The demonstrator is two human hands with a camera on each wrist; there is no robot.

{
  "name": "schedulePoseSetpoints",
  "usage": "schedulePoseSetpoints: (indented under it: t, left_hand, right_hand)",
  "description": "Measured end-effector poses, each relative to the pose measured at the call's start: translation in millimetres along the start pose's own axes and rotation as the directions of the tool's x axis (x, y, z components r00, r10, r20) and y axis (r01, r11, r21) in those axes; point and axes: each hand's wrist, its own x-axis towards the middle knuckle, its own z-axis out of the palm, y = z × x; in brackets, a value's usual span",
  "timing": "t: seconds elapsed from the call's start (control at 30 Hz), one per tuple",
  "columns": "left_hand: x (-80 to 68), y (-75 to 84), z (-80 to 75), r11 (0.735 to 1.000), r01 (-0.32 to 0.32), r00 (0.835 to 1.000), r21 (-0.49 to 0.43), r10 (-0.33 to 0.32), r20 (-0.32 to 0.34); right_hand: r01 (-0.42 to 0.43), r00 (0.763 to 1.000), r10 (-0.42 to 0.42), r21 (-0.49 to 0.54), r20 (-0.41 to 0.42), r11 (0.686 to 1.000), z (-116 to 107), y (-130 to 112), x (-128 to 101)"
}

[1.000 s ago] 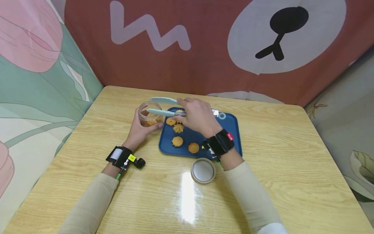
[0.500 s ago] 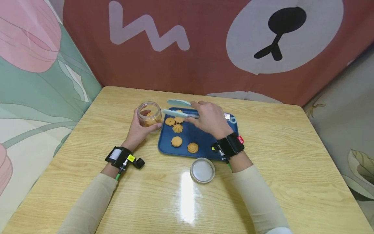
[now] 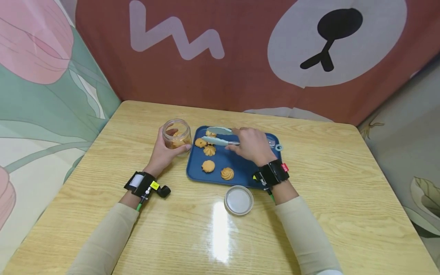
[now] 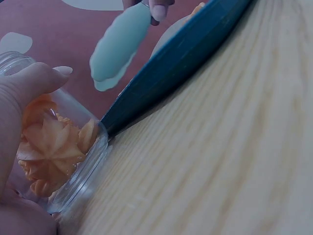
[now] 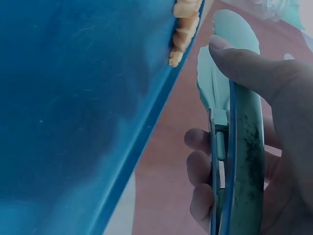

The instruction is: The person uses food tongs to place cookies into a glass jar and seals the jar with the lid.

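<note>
My left hand (image 3: 165,154) grips a clear open-topped jar (image 3: 181,140) beside the tray's left edge. In the left wrist view, several ridged cookies (image 4: 51,147) show through its wall. My right hand (image 3: 253,144) holds tongs with pale green tips (image 3: 214,141) over the blue tray (image 3: 240,162). The tips are parted, one on either side of a cookie (image 3: 211,133) at the tray's upper left; whether they touch it I cannot tell. In the right wrist view, thumb and fingers wrap the metal arms of the tongs (image 5: 247,161).
Other cookies lie on the tray: a flower-shaped one (image 3: 209,150), a round one (image 3: 207,166) and a swirled one (image 3: 227,173) among them. A round lid (image 3: 238,200) rests on the wooden table (image 3: 185,225) in front of the tray. A patterned curtain (image 3: 240,76) hangs behind the table.
My right hand has carried the tongs from above the jar's mouth rightward, then lowered them toward the cookies at the tray's upper left. The left hand and the jar have stayed in place.
</note>
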Motion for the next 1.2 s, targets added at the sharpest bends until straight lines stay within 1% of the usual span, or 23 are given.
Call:
schedulePoseSetpoints:
  t: [0.3, 0.47, 0.57, 0.8, 1.03, 1.2]
  left_hand:
    - [1.3, -1.5, -1.0, 1.000, -0.002, 1.000, 0.009, 0.002, -0.002]
    - [1.7, -2.1, -1.6, 1.000, -0.009, 1.000, 0.000, 0.009, 0.002]
    - [1.8, -2.7, -1.8, 1.000, -0.009, 1.000, -0.008, 0.009, 0.004]
    - [2.4, -3.4, -1.9, 1.000, -0.002, 1.000, 0.003, 0.002, 0.005]
    - [2.5, -2.9, -1.7, 1.000, 0.000, 1.000, 0.006, 0.000, 0.002]
    - [2.0, -2.9, -1.7, 1.000, -0.001, 1.000, 0.003, 0.001, 0.005]
  right_hand:
    - [-0.058, 0.995, 0.057, 0.006, 0.085, 0.998, 7, 3, 2]
    - [-0.076, 0.992, 0.074, 0.015, 0.106, 0.997, 9, 3, 2]
    - [-0.079, 0.991, 0.077, 0.013, 0.106, 0.997, 10, 3, 3]
    - [-0.070, 0.993, 0.070, -0.006, 0.091, 0.998, 13, 5, 4]
    - [-0.083, 0.992, 0.080, 0.021, 0.099, 0.996, 15, 6, 2]
    - [-0.053, 0.997, 0.052, 0.025, 0.050, 0.998, 17, 9, -1]
